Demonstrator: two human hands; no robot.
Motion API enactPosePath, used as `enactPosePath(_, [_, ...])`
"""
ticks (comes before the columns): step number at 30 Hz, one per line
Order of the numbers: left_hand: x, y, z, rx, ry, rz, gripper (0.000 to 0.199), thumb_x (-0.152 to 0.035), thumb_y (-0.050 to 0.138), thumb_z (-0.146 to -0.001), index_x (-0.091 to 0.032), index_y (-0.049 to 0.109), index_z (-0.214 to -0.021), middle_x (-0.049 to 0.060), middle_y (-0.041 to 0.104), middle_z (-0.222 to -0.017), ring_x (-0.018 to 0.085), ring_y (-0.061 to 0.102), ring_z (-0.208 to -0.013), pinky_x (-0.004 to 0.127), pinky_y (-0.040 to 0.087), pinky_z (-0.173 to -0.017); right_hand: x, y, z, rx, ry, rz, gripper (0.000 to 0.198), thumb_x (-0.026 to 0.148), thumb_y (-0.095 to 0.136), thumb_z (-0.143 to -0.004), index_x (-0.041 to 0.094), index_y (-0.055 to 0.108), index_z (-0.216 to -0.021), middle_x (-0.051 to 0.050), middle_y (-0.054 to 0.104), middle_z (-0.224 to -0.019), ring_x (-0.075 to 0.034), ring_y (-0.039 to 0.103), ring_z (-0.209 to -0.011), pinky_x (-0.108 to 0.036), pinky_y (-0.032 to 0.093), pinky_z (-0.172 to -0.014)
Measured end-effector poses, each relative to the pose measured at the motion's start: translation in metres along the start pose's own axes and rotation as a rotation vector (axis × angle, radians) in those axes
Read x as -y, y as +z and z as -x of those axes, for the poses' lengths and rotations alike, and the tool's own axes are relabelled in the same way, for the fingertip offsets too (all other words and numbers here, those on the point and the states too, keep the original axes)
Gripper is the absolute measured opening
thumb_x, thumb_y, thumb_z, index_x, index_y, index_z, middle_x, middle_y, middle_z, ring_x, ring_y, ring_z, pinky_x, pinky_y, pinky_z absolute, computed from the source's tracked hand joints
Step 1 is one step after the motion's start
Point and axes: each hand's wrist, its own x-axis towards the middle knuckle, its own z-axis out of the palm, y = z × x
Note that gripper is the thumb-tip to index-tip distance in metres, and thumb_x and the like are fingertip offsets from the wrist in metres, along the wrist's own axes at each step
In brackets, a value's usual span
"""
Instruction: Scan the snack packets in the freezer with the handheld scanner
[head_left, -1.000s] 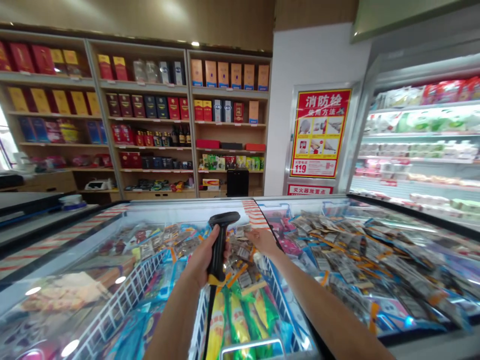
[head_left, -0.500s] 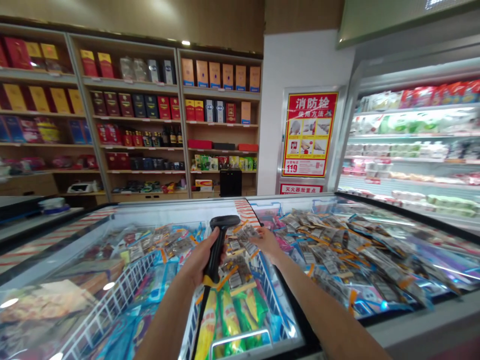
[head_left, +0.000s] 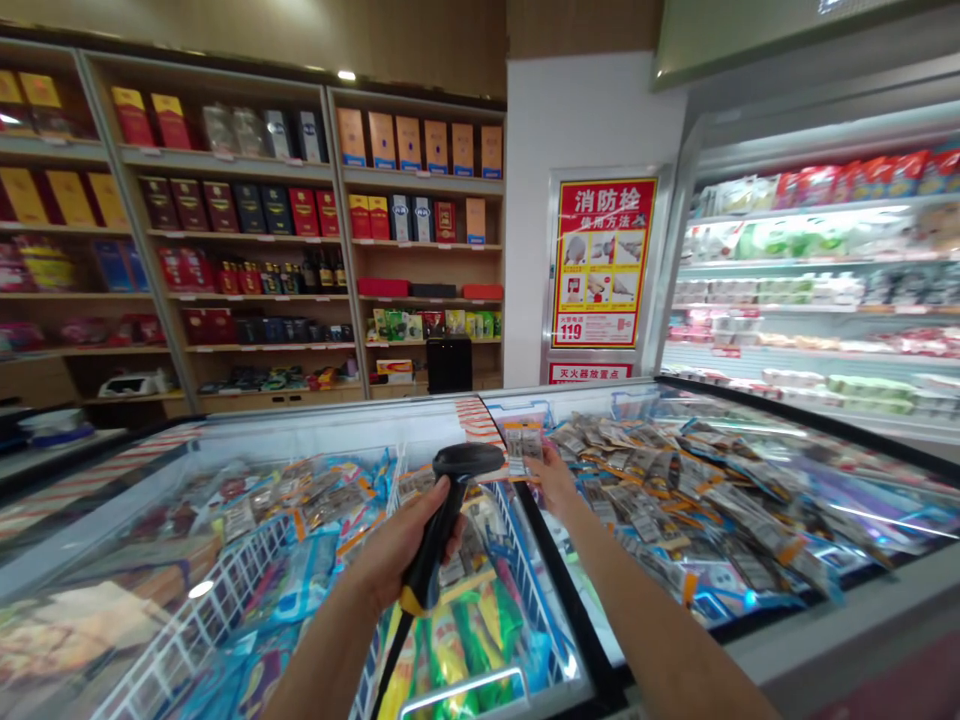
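Note:
In the middle of the head view, my left hand point(head_left: 409, 540) is wrapped round a black barcode scanner point(head_left: 442, 520) with a yellow base and a trailing cable. The scanner's head points right. Opposite it, my right hand point(head_left: 553, 478) pinches a small packet point(head_left: 523, 450) with orange edges and a pale printed label facing me. The packet stands upright just right of the scanner head, apart from it. Below both hands lie similar packets and green-and-yellow wrapped ice pops point(head_left: 450, 640) in a white wire basket point(head_left: 525, 570).
On the right, many similar packets point(head_left: 675, 480) lie piled in the freezer point(head_left: 795, 650). Blue packages point(head_left: 247, 640) fill its left part beyond a wire divider point(head_left: 202, 620). Shelves of boxes point(head_left: 420, 245), a red poster point(head_left: 604, 262) and a lit cooler point(head_left: 817, 300) stand behind.
My right hand has lifted the packet up and right from above the basket, turning its label toward me. The scanner has moved slightly right and down. The view has shifted right.

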Motion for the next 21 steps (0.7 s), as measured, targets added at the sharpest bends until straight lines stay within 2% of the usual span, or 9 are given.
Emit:
enactPosePath(3, [-0.0012,0.0005,0.0011,0.005,0.006,0.024,0.033,-0.047,0.053,-0.073,-0.014,0.053,-0.075,0.002,0.057,-0.053,0.008,0.049,-0.041,0.017,0.037,-0.039,-0.001,-0.0036,-0.0027,-0.004,0.083,-0.128,0.049,0.032,0.066,-0.05,0.02,0.049,-0.095,-0.001,0.064,-0.08,-0.012,0.056,-0.054,-0.02,0.039,-0.041])
enactPosePath(7, [-0.0047,-0.0007,0.0022,-0.055,0.001,0.06,0.032,-0.045,0.052,-0.075,-0.014,0.052,-0.073,0.001,0.057,-0.052,0.008,0.049,-0.041,0.017,0.038,-0.039,-0.0016,-0.0038,-0.0041,-0.005,0.073,-0.2,0.045,0.026,0.069,-0.046,0.019,0.052,-0.087,0.0,0.065,-0.079,-0.014,0.058,-0.061,-0.021,0.041,-0.047])
enactPosePath(13, [-0.0065,0.0006,0.0046,-0.058,-0.004,0.098,0.028,-0.042,0.051,-0.077,-0.014,0.053,-0.074,0.001,0.057,-0.053,0.008,0.049,-0.04,0.018,0.038,-0.038,-0.0021,-0.0048,-0.0034,-0.023,0.09,-0.182,0.04,0.026,0.069,-0.047,0.019,0.053,-0.084,0.002,0.064,-0.072,-0.013,0.056,-0.056,-0.02,0.037,-0.043])
enactPosePath(17, [-0.0076,0.0018,0.0053,-0.085,-0.014,0.094,0.027,-0.04,0.051,-0.077,-0.013,0.053,-0.075,0.002,0.058,-0.053,0.008,0.05,-0.04,0.018,0.04,-0.038,-0.002,-0.0053,-0.0028,-0.039,0.093,-0.182,0.042,0.026,0.068,-0.047,0.019,0.053,-0.085,0.001,0.064,-0.073,-0.013,0.056,-0.057,-0.021,0.039,-0.045])
enactPosePath(21, [-0.0093,0.0017,0.0051,-0.112,-0.001,0.078,0.027,-0.041,0.052,-0.076,-0.014,0.052,-0.072,0.002,0.057,-0.052,0.008,0.05,-0.039,0.017,0.039,-0.036,-0.0036,-0.0085,-0.0077,-0.146,0.091,-0.106,0.048,0.026,0.065,-0.049,0.02,0.051,-0.095,0.001,0.063,-0.073,-0.014,0.057,-0.058,-0.023,0.042,-0.047])
